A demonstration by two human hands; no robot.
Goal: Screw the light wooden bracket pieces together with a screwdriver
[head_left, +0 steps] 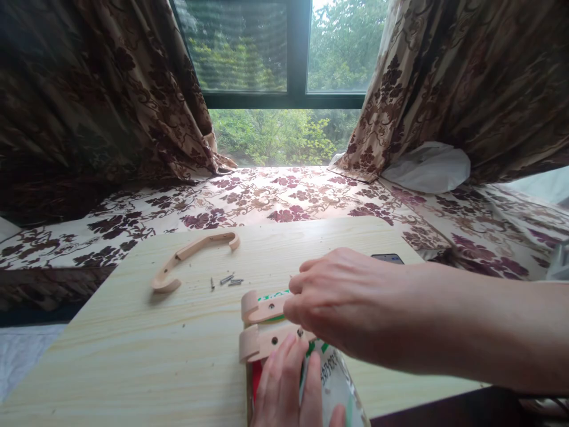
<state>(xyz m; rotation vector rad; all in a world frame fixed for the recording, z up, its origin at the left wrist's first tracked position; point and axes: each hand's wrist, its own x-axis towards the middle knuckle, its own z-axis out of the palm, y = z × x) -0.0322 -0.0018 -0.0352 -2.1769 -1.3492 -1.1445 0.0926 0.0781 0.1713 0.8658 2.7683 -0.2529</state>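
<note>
Two curved wooden pieces lie side by side on a box with green and red print; the nearer piece and the farther piece each show a dark hole. My left hand rests on the box and the nearer piece, fingers spread. Above the right part of both pieces, my right hand is closed, its fingertips hidden behind the knuckles, so what it holds cannot be made out. A small screw head shows between the hands. A third curved wooden piece lies at the back left of the table.
Several loose screws lie on the pale wooden table, left of my right hand. A phone is partly visible behind my right forearm. Beyond the table are a flower-patterned cover, curtains and a window.
</note>
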